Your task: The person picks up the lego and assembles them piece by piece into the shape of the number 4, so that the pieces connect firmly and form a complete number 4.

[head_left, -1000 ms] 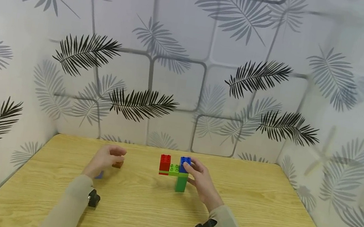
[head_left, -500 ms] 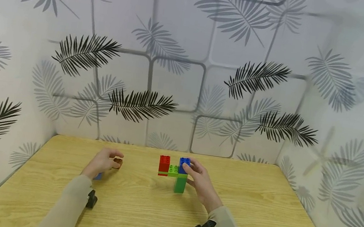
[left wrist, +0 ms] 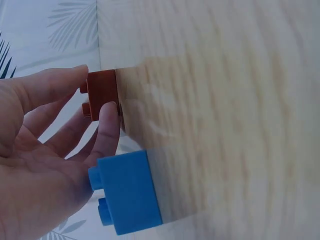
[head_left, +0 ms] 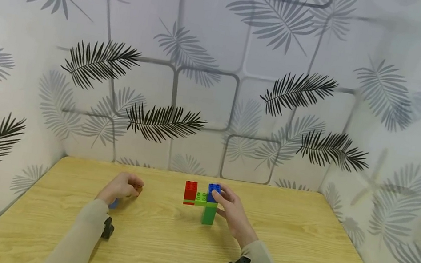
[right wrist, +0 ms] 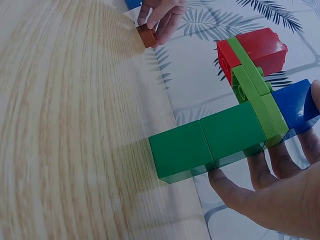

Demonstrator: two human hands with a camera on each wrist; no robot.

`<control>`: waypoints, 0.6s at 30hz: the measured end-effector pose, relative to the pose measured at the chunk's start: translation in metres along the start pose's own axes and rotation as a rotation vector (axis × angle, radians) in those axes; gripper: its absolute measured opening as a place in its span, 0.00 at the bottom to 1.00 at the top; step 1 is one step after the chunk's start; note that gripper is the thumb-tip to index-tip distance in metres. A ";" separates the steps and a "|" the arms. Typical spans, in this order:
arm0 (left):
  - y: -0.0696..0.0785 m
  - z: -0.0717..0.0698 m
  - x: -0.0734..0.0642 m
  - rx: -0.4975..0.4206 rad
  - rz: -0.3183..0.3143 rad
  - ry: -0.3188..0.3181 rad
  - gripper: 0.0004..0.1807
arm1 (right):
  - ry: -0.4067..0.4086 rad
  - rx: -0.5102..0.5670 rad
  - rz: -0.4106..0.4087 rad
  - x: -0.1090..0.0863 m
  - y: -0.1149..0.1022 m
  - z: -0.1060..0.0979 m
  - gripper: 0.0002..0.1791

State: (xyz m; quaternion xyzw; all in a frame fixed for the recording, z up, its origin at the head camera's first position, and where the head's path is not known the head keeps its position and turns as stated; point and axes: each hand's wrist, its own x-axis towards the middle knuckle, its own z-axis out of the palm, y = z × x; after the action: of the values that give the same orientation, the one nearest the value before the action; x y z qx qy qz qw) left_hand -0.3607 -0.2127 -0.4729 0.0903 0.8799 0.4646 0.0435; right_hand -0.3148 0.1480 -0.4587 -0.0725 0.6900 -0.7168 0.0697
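Nearest on the wooden worktop (head_left: 161,250), a light-blue block (left wrist: 130,192) sits beside the left wrist, and two green blocks (right wrist: 207,142) stand stacked upright as a column. The right hand's (head_left: 236,218) fingers grasp that column's dark-blue top block (right wrist: 295,105), with a lime-green piece (head_left: 201,199) bridging leftward beneath a red block (head_left: 191,190). Slightly farther, the left hand's (head_left: 117,188) fingers pinch a brown block (left wrist: 103,95), before the leaf-patterned backdrop (head_left: 207,95).
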 end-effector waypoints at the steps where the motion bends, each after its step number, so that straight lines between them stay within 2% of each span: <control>1: 0.001 0.001 0.001 0.005 0.006 -0.008 0.21 | 0.003 -0.001 -0.001 0.000 0.000 -0.001 0.31; 9: 0.003 0.005 0.004 -0.019 0.051 -0.072 0.26 | 0.006 -0.005 -0.004 -0.001 -0.001 -0.001 0.32; 18: 0.011 0.019 0.007 0.067 0.084 -0.059 0.21 | -0.001 -0.008 -0.007 0.002 0.003 -0.003 0.31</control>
State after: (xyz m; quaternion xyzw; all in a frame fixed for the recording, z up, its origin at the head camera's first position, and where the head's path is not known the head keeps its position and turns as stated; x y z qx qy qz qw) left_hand -0.3631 -0.1897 -0.4750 0.1421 0.8888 0.4332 0.0468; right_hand -0.3172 0.1509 -0.4621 -0.0755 0.6926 -0.7142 0.0674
